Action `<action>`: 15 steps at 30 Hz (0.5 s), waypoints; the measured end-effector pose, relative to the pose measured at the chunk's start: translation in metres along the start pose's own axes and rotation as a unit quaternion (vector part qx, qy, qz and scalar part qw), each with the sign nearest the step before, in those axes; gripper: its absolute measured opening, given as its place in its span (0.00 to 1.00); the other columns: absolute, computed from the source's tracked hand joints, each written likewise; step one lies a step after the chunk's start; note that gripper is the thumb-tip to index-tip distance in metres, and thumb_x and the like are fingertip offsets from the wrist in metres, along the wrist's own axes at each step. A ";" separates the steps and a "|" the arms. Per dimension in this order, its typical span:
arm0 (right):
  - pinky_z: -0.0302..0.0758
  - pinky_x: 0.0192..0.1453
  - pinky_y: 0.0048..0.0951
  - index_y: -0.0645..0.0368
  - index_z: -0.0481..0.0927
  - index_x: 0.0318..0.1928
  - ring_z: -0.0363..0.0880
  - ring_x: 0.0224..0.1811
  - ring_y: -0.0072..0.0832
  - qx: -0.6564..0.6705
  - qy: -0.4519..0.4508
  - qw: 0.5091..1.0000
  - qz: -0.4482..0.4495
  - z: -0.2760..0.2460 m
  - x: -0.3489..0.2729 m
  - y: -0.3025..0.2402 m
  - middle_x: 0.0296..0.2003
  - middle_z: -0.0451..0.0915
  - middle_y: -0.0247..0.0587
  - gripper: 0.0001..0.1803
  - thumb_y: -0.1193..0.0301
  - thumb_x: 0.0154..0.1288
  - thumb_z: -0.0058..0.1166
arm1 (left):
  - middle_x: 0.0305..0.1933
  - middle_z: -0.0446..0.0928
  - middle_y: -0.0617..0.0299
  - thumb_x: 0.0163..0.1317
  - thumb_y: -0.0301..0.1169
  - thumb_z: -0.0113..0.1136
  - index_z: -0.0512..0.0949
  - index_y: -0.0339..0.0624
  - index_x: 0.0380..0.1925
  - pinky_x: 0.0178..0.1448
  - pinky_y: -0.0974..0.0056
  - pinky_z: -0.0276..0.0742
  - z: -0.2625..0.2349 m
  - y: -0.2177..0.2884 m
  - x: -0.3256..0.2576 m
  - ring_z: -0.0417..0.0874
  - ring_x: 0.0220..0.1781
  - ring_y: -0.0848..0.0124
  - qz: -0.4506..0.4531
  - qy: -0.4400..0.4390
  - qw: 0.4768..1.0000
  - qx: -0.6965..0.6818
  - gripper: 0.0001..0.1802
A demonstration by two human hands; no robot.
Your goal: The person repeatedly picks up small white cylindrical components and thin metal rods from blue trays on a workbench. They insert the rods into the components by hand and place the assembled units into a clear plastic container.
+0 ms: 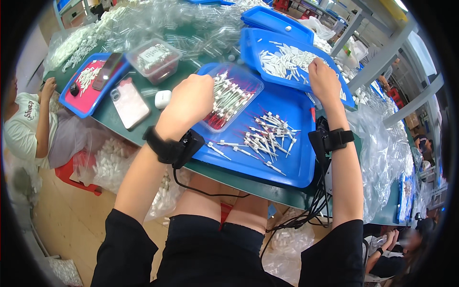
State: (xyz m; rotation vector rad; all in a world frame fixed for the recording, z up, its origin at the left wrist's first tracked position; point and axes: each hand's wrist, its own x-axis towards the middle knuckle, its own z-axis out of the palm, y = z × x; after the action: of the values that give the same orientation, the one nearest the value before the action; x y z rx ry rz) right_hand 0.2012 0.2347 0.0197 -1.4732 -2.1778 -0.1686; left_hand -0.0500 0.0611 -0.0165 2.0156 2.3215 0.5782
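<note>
My left hand (193, 98) is closed at the left side of a clear plastic box (256, 91), its fingers turned under and hidden. The box holds many thin white sticks with red parts (231, 98). My right hand (325, 80) is closed over the right part of an upper blue tray (251, 48), beside a heap of small white tubes (287, 60). What either hand pinches is hidden. Below the box, a larger blue tray (299, 167) carries a loose pile of white pieces with red ends (270, 136). Black bands with small devices circle both wrists.
At left lie a pink-white phone (130, 103), a white earphone case (163, 99), a clear tub (165, 71) and a blue-rimmed tray (83, 112) with a dark phone. Black cables (306, 213) hang at the right table edge. Another person (38, 119) sits at left.
</note>
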 end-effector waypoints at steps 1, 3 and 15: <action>0.73 0.48 0.47 0.59 0.78 0.41 0.79 0.44 0.50 0.013 0.014 1.000 0.004 -0.002 -0.001 0.000 0.38 0.81 0.53 0.17 0.61 0.65 0.42 | 0.27 0.80 0.48 0.49 0.22 0.59 0.81 0.33 0.27 0.41 0.57 0.77 0.000 -0.002 -0.001 0.83 0.34 0.54 0.003 0.009 1.000 -0.007 0.05; 0.73 0.46 0.46 0.60 0.80 0.38 0.79 0.42 0.51 0.037 0.040 0.998 0.012 -0.006 -0.004 0.003 0.36 0.82 0.52 0.17 0.60 0.65 0.45 | 0.26 0.80 0.47 0.49 0.22 0.59 0.81 0.33 0.27 0.41 0.57 0.77 -0.002 -0.003 -0.002 0.83 0.33 0.54 0.019 0.041 0.998 -0.031 0.05; 0.76 0.32 0.21 0.60 0.83 0.36 0.81 0.29 0.19 0.325 0.075 0.939 -0.085 -0.067 -0.094 -0.052 0.26 0.82 0.36 0.06 0.73 0.59 0.56 | 0.28 0.81 0.62 0.54 0.24 0.64 0.80 0.33 0.28 0.37 0.67 0.75 -0.029 0.014 -0.019 0.81 0.31 0.74 -0.022 0.139 0.933 -0.332 0.05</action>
State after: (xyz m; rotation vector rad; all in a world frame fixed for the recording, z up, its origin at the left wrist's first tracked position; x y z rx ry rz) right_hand 0.2041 0.1107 0.0427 -0.8693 -1.9605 0.3423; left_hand -0.0409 0.0367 0.0100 1.6271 1.8867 1.4827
